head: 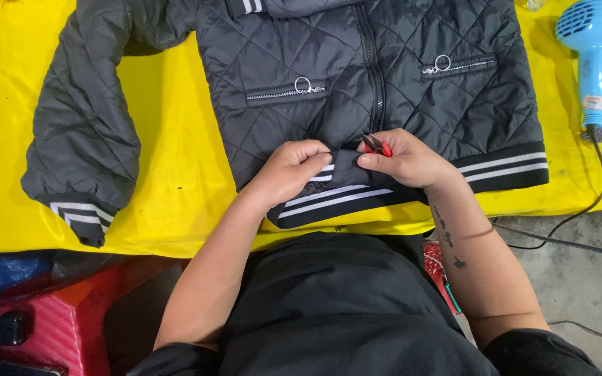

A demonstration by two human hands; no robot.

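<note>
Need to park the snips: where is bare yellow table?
Bare table lies between the jacket sleeve and the jacket body. A narrower strip runs between the jacket hem and the blue hair dryer. The middle is crowded: both hands pinch the hem.

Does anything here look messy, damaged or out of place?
Nothing looks damaged. The only oddity: the jacket hem is folded up between the left hand and the right hand, which holds small red snips.
</note>
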